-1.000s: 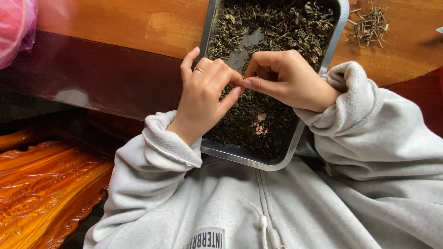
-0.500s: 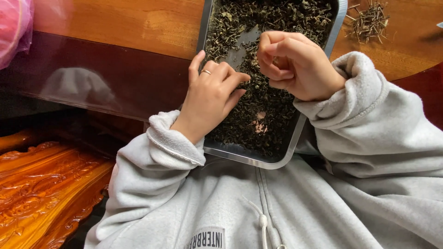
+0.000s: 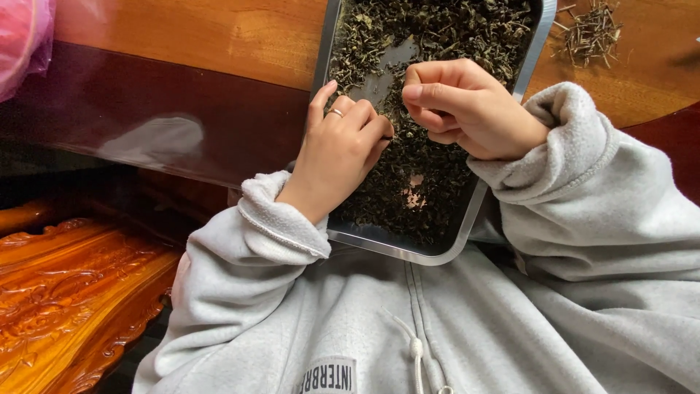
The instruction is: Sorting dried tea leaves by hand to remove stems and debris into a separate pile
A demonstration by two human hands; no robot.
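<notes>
Since the half-second before, the right hand had lifted slightly off the leaves and drawn its thumb and forefinger together, while the left hand stayed low at the tray's left edge. Dried dark leaves filled the metal tray, which jutted over the wooden surface toward the lap. Right grip was pinched shut, though on what I could not tell; left grip was curled, fingertips touching leaves. Picked stems lay beyond the tray, on the right hand's side.
</notes>
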